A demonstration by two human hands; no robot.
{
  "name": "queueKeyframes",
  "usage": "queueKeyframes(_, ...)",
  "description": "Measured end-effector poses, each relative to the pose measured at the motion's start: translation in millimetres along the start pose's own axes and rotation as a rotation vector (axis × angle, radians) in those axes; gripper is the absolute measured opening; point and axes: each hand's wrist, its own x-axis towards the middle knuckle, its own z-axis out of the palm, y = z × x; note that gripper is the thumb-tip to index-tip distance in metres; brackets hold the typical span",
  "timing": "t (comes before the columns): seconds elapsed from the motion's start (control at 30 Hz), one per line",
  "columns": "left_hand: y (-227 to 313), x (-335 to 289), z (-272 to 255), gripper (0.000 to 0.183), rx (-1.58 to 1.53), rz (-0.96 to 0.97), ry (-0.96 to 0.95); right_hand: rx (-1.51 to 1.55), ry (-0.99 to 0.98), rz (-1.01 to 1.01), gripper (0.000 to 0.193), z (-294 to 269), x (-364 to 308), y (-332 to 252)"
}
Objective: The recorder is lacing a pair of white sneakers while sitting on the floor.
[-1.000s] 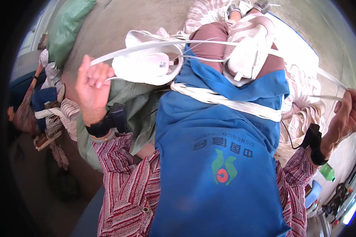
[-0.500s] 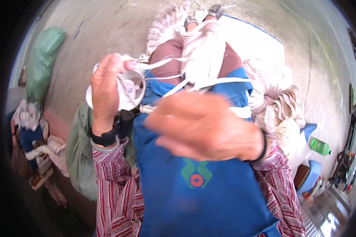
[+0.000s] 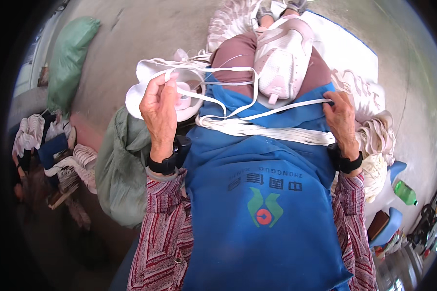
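white lace [image 3: 257,127]: flat, long, bundled across blue apron [image 3: 262,203] | left hand [image 3: 159,107]: grip pinched on lace end | right hand [image 3: 341,116]: grip closed on lace | pale shoe [image 3: 282,58] on lap

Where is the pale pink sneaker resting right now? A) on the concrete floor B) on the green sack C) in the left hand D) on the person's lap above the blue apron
D: the pale pink sneaker lies sole-up on the lap, just above the blue apron.
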Motion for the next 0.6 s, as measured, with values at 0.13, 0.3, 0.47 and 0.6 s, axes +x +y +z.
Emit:
queueKeyframes(0.13,-3.6,2.2,-10.5,0.030,-0.223,0.025,0.036,-0.003,0.039,-0.012,0.015,-5.9,6.1,2.4)
queueKeyframes(0.3,-9.4,9.0,-12.8,0.019,-0.136,0.040,0.110,0.137,0.182,0.118,0.014,-29.6,14.3,-33.6)
queueKeyframes(0.47,-3.6,0.1,6.2,0.014,-0.282,0.040,-0.136,0.242,0.066,-0.413,0.012,-31.9,7.6,-85.6)
queueKeyframes(0.6,9.4,-6.2,6.9,0.016,-0.097,-0.046,-0.592,0.283,-0.169,-0.320,0.011,-10.6,3.2,-85.3)
